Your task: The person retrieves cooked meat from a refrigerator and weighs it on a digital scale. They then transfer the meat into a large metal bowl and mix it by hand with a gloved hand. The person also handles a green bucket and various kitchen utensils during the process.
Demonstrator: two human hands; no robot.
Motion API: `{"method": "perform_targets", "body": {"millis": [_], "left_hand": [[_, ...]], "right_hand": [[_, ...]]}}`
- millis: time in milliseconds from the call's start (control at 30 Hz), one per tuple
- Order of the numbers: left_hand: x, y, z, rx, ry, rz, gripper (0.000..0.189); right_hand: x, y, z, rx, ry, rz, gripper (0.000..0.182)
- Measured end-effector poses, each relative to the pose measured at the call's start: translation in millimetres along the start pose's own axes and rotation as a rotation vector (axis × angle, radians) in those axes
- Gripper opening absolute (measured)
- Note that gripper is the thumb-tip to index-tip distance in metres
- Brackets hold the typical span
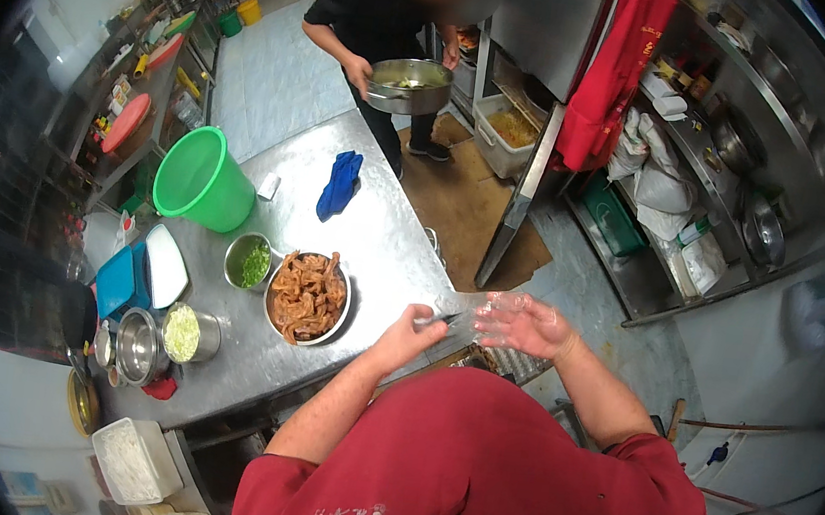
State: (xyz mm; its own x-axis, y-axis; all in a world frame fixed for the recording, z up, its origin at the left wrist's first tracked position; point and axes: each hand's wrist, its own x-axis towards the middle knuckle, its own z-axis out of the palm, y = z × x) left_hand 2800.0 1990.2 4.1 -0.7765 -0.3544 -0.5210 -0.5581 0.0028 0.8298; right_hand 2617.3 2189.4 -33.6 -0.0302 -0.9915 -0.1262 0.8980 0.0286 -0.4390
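My left hand (416,333) pinches the edge of a clear plastic glove (468,319) and a small dark object whose kind I cannot tell. My right hand (522,326) has its fingers spread, with the thin clear plastic over them. Both hands are in front of my red shirt, by the steel table's corner. Left of them on the table (390,255) stands a metal bowl of browned meat pieces (307,295). Beside it are a steel container of chopped green onion (253,263) and, nearer the left end, a steel container of pale chopped vegetable (183,333).
A co-worker in black (371,4) holds a steel pot (409,87) beyond the table, by an open cabinet door (520,201). A green bucket (206,179), a blue cloth (339,183) and stacked bowls (139,349) occupy the table. Steel shelves (722,177) stand at right.
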Motion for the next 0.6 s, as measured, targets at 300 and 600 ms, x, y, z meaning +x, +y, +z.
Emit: {"method": "perform_targets", "body": {"millis": [300,600], "left_hand": [[17.0,-19.5,27.3,-0.122,-0.053,0.116,0.017],[-8.3,-12.2,28.4,0.084,0.187,0.179,0.018]], "right_hand": [[7.5,-2.3,-4.9,0.136,-0.084,0.012,0.064],[37.5,-27.5,-15.8,0.053,-0.023,0.368,0.065]]}}
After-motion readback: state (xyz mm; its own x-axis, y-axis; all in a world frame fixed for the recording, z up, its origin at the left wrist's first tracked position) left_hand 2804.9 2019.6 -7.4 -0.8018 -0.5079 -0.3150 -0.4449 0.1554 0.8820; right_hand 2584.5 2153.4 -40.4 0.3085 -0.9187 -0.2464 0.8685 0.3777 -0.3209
